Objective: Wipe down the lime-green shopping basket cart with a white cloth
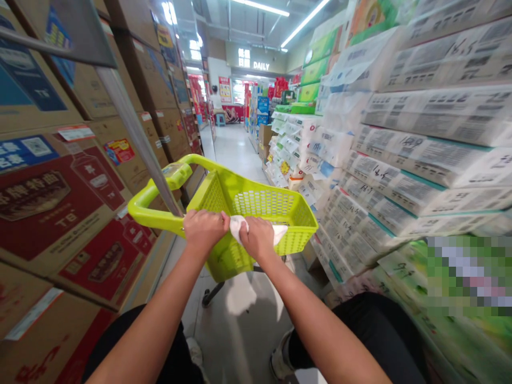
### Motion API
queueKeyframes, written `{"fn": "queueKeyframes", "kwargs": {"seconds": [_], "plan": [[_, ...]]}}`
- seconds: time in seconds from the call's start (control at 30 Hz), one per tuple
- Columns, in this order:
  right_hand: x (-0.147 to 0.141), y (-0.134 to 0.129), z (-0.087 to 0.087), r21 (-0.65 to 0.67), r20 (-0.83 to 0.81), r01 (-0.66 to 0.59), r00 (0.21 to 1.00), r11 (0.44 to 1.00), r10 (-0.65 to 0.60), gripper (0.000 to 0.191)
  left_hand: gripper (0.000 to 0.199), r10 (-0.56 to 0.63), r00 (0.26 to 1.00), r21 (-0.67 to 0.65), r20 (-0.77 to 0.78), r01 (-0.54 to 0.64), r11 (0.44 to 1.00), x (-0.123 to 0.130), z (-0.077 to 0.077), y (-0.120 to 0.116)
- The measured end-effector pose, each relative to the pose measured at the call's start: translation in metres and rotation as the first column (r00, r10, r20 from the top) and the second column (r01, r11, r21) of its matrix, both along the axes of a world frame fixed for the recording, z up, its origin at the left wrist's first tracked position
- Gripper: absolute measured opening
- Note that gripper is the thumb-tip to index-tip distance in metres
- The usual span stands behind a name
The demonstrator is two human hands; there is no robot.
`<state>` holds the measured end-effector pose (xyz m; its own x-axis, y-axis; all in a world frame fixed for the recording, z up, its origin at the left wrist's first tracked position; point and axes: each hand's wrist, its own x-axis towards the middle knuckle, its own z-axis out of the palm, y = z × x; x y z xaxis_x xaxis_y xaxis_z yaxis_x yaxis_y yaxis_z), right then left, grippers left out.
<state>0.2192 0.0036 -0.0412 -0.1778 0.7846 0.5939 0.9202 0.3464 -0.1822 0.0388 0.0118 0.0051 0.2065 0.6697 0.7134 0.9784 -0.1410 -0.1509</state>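
A yellow-green shopping cart [276, 198] stands crosswise in front of me, its handle [150, 212] on the left. My left hand [205, 230] is closed over the near upper rim of its basket. Just to the right, my right hand [258, 236] is closed on a white cloth [237, 226], pressed against the same rim. Part of the cloth shows between my hands, and another end sticks out past my right knuckles. A metal pole [132, 133] slants down behind the rim close to my left hand. My fingertips inside the basket are hidden.
Stacked cartons [72, 202] wall the left side. On the right, piled white plastic-wrapped packs [400, 176] rise high, blurred toward the edge. A tiled aisle [236, 141] runs ahead past a blue stool [220, 119]. My legs are bent on either side below.
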Motion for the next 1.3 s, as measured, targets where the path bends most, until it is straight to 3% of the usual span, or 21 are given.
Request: {"fn": "queueKeyframes", "kwargs": {"seconds": [0.07,0.2,0.27,0.33,0.4,0.47,0.53,0.57,0.63,0.7,0.77,0.87,0.93,1.03,1.13,1.2,1.3], "plan": [[0.003,-0.005,-0.002,0.012,0.026,-0.06,0.998,0.998,0.06,0.035,0.045,-0.007,1.0,-0.003,-0.011,0.007,1.0,-0.007,0.001,0.0],[0.057,-0.012,-0.014,0.002,0.095,-0.003,0.996,1.0,0.003,0.034,0.047,-0.047,0.998,-0.029,-0.048,0.045,0.999,-0.022,0.007,-0.002],[0.08,-0.013,-0.018,-0.001,0.11,0.028,0.994,1.0,-0.028,0.035,0.039,-0.19,0.978,-0.062,-0.083,0.185,0.981,-0.029,0.012,-0.007],[0.092,-0.012,-0.02,-0.001,0.105,0.038,0.994,0.999,-0.038,0.035,0.029,-0.384,0.919,-0.065,-0.091,0.379,0.923,-0.038,0.016,-0.016],[0.094,-0.011,-0.02,0.006,0.09,0.05,0.995,0.999,-0.051,0.035,0.028,-0.48,0.875,0.057,-0.054,0.483,0.874,-0.051,0.018,-0.026],[0.092,-0.01,-0.02,0.014,0.073,0.073,0.995,0.997,-0.073,0.036,0.029,-0.42,0.906,0.307,0.053,0.385,0.87,-0.067,0.023,-0.035],[0.089,-0.01,-0.019,0.009,0.063,0.094,0.994,0.996,-0.095,0.036,0.037,-0.266,0.936,0.418,0.23,0.152,0.896,-0.083,0.032,-0.04],[0.088,-0.01,-0.019,0.0,0.062,0.105,0.993,0.994,-0.105,0.036,0.043,-0.172,0.94,0.351,0.296,0.06,0.935,-0.09,0.038,-0.04],[0.088,-0.008,-0.017,-0.033,0.071,0.135,0.989,0.99,-0.133,0.037,0.054,0.025,0.963,0.039,0.267,-0.037,0.999,-0.1,0.054,-0.037],[0.091,-0.004,-0.014,-0.082,0.083,0.185,0.98,0.979,-0.178,0.039,0.066,0.164,0.983,-0.26,0.079,-0.139,0.956,-0.103,0.067,-0.031],[0.093,0.001,-0.009,-0.127,0.087,0.245,0.968,0.961,-0.235,0.041,0.075,0.22,0.974,-0.388,-0.053,-0.223,0.894,-0.1,0.074,-0.026],[0.082,0.009,0.0,-0.164,0.056,0.313,0.95,0.936,-0.308,0.045,0.082,0.263,0.964,-0.367,-0.051,-0.263,0.892,-0.084,0.072,-0.026],[0.057,0.011,0.009,-0.175,0.033,0.304,0.952,0.937,-0.303,0.046,0.085,0.296,0.955,-0.307,-0.018,-0.287,0.907,-0.068,0.066,-0.03],[-0.004,0.007,0.024,-0.145,-0.033,0.13,0.99,0.981,-0.136,0.044,0.085,0.308,0.951,-0.238,0.009,-0.297,0.925,-0.046,0.056,-0.036],[-0.055,-0.001,0.036,-0.035,-0.118,-0.079,0.99,0.996,0.075,0.043,0.081,0.27,0.962,-0.184,0.025,-0.261,0.947,-0.034,0.051,-0.039],[-0.059,-0.001,0.037,-0.003,-0.11,-0.156,0.982,0.988,0.155,0.043,0.076,0.247,0.968,-0.142,0.041,-0.239,0.961,-0.034,0.05,-0.039],[-0.017,0.009,0.028,-0.053,-0.053,-0.121,0.992,0.991,0.118,0.041,0.072,0.215,0.976,-0.061,0.045,-0.212,0.975,-0.043,0.048,-0.038]]}}
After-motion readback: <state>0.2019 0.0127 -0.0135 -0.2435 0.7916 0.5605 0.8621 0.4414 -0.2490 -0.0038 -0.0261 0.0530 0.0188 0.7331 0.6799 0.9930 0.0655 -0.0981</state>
